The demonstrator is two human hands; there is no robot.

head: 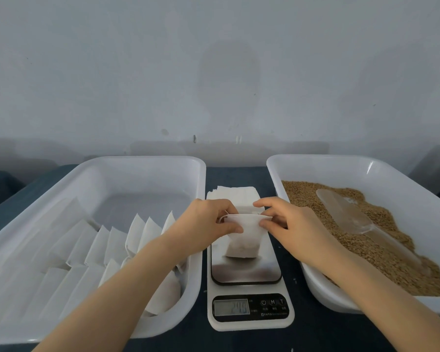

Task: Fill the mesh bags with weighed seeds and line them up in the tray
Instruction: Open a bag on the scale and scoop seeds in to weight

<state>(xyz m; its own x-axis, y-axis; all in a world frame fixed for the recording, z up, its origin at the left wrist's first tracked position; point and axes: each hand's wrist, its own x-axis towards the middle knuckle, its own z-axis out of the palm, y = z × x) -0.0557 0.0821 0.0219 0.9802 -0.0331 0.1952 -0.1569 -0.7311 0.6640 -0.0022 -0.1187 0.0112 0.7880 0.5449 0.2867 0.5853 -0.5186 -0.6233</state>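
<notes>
Both hands (208, 222) (287, 224) pinch the mesh bag's (243, 237) top edge between them, above the scale (247, 273).

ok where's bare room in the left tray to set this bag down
Bare floor of the left tray lies between its far wall and the rows of filled bags; the mesh bag should fit there. The near half is crowded.

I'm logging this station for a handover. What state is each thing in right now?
Mesh bag: filled at the bottom, standing on the scale, top pinched at both sides.
Left hand: pinches the bag's left top edge.
Right hand: pinches its right top edge.
Scale: on, reading blurred.
Left tray: partly filled with lined-up bags.
Right tray: holds loose seeds.
Scoop: lying in the seeds, unheld.
Empty bags: stacked flat behind the scale.
</notes>
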